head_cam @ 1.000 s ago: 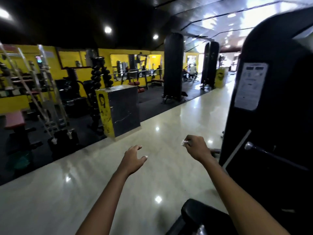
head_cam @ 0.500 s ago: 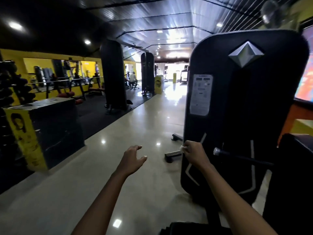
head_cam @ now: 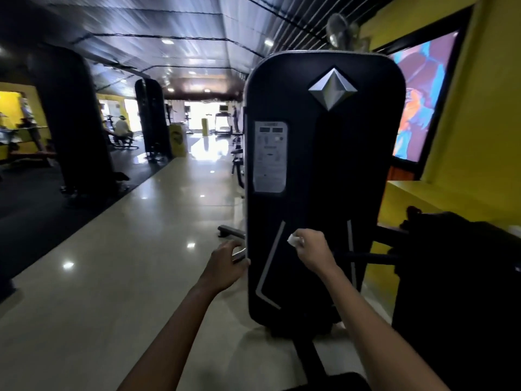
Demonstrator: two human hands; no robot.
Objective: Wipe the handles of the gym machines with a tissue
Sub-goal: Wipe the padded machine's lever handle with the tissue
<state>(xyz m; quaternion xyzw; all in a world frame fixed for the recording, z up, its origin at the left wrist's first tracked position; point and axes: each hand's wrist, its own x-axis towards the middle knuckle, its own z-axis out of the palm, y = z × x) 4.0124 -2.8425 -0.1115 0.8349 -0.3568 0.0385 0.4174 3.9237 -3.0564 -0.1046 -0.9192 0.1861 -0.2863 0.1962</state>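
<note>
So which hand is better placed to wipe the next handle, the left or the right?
The right hand, probably. It already grips the tissue and sits close to the dark handle bar on the machine's right side. The left hand is open and holds no tissue.

Two hands (head_cam: 225, 261), one tissue (head_cam: 292, 240), one black machine shroud (head_cam: 324, 176), one wall screen (head_cam: 420, 97).

The grey instruction sticker (head_cam: 270, 156) on the tall black machine shroud (head_cam: 324, 165) is too blurred to read.
</note>
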